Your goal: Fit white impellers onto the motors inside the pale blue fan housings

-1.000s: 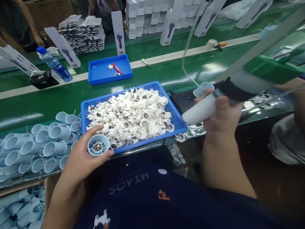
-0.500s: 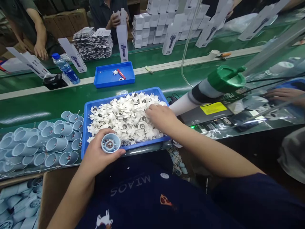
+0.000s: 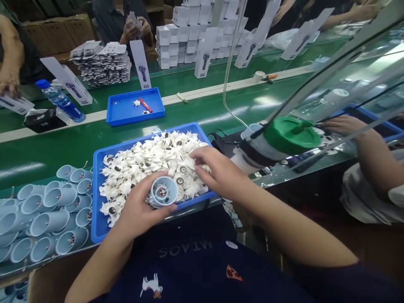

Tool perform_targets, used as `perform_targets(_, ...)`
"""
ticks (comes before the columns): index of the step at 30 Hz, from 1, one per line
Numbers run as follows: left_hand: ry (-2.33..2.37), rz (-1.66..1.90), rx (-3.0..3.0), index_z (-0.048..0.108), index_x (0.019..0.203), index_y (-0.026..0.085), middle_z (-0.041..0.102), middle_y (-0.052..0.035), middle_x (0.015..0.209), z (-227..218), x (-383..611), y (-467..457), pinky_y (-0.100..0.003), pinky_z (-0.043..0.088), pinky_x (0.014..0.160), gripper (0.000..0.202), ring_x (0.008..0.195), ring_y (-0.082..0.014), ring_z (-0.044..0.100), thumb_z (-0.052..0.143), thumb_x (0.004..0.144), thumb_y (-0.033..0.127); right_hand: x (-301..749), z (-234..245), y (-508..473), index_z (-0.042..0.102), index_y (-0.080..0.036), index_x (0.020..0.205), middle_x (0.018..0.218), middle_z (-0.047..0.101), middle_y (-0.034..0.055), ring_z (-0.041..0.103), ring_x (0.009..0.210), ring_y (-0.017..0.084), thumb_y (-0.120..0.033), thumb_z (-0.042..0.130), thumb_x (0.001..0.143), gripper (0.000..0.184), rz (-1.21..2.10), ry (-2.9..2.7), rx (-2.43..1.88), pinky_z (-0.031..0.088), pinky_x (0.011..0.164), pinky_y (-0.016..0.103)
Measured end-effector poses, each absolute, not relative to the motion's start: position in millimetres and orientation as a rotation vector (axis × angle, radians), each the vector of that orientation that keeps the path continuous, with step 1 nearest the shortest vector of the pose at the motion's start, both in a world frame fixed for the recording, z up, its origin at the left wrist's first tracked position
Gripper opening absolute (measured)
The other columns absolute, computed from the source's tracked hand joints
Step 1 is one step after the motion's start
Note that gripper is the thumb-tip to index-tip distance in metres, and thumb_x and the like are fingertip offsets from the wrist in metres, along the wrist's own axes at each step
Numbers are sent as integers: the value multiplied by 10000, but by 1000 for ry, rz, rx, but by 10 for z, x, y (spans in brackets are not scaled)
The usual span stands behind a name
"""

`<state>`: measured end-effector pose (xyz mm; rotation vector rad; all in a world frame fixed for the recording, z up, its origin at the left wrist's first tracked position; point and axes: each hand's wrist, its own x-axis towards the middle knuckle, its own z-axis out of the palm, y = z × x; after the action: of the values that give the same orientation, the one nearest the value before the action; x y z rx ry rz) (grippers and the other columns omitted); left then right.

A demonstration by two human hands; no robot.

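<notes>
My left hand [image 3: 139,206] is wrapped round a light-blue plastic fan housing [image 3: 164,191], its open end facing me. Inside the cup a ribbed hub with a copper-coloured centre shows. A blue tray [image 3: 96,202] heaped with white fan impellers [image 3: 148,158] lies just beyond it. At the right side of that heap, my right hand [image 3: 221,172] is closed, thumb and fingers pinching at a white impeller that the fingers partly cover.
More light-blue housings [image 3: 49,223] are stacked on their sides at the left. A smaller blue tray [image 3: 110,113], a water bottle [image 3: 61,101] and white boxes [image 3: 202,63] stand farther back. A green-lidded container [image 3: 290,134] leans at the right. Co-workers' hands [image 3: 135,29] appear across the bench.
The view has shifted, so the trays appear farther left. My left hand with the housing has moved right, over the tray's near edge. My right hand has turned, showing its thumb.
</notes>
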<state>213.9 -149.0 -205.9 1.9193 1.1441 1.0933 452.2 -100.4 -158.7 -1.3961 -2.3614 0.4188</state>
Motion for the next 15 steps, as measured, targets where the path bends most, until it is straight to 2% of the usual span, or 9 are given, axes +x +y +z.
perform_targets(3,1159,1110,2116,555,1301,298,664,-63,1270,-2018,2157,-1501,-422,510,998,556,1173,-280,641,754,784,252,4541,-1721,-1138,514,-203,1230,1079,660,70,690,876,150,-379,596,952,339,1473,-1669,-840,590,838,321)
perform_targets(4,1168,1121,2149,550,1291,291,664,-61,1249,-2012,2159,-1508,-410,518,980,553,1146,-269,647,740,775,230,4525,-1772,-1161,532,-210,1201,1027,668,45,695,836,139,-416,675,908,385,1746,-1423,-697,595,821,306)
perform_targets(6,1198,1143,2174,540,1260,272,662,-63,1205,-2013,2154,-1524,-395,532,937,530,1085,-254,657,717,765,208,4464,-1863,-1171,576,-202,1151,976,675,18,699,814,118,-402,804,820,449,2063,-1133,-573,593,816,265)
perform_targets(10,1265,1138,2178,528,1226,261,654,-72,1178,-2041,2122,-1545,-405,530,921,490,1075,-258,646,722,777,231,4330,-1955,-1118,622,-172,1105,965,685,17,701,828,99,-334,855,797,419,2229,-1004,-528,584,830,227)
perform_targets(15,1329,1108,2237,521,1208,266,666,-68,1146,-2054,2098,-1548,-418,514,915,479,1070,-265,640,770,802,319,4291,-1999,-1059,613,-178,1055,907,675,2,683,787,96,-363,864,788,411,2215,-1044,-539,572,807,233)
